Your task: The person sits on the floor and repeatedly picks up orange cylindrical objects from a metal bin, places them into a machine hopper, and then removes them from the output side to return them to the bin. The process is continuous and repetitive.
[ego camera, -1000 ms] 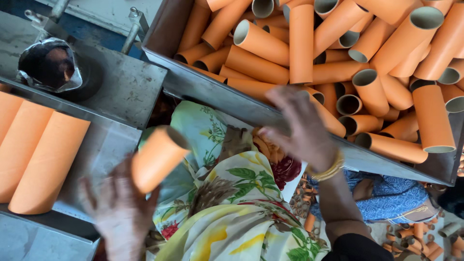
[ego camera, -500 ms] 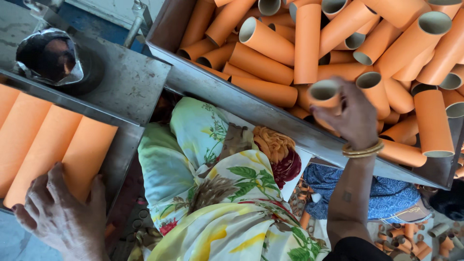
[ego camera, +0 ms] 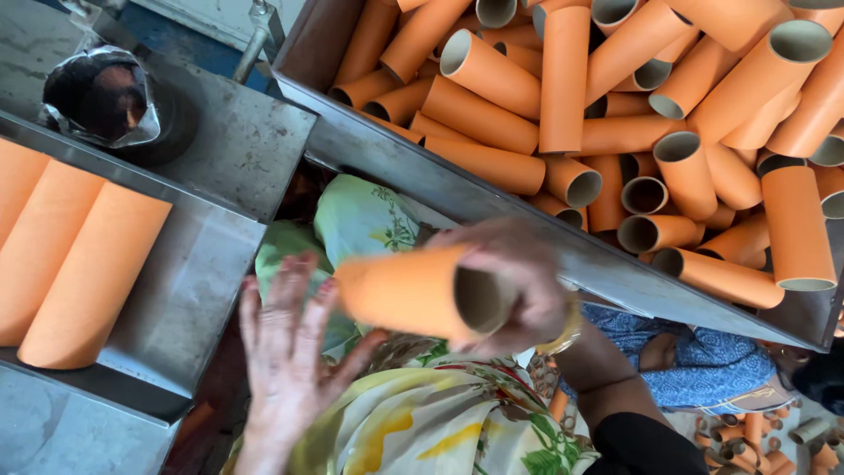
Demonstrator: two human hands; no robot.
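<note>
One orange cardboard tube [ego camera: 413, 295], carried between two hands above a floral-clothed lap.

Right hand [ego camera: 519, 281] is wrapped around the tube's open end, holding it; long axis runs crosswise, pointing from that hand toward the left hand [ego camera: 286, 352]. Left hand is spread flat and holds nothing, just below the tube's far end, thumb close under it. Beyond the right hand: metal bin [ego camera: 457, 189] heaped with like tubes. Past the left hand: three tubes lying side by side in a metal tray [ego camera: 189, 290].

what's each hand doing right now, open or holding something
Left hand: open, fingers spread, holding nothing.
Right hand: closed around an orange tube.
</note>
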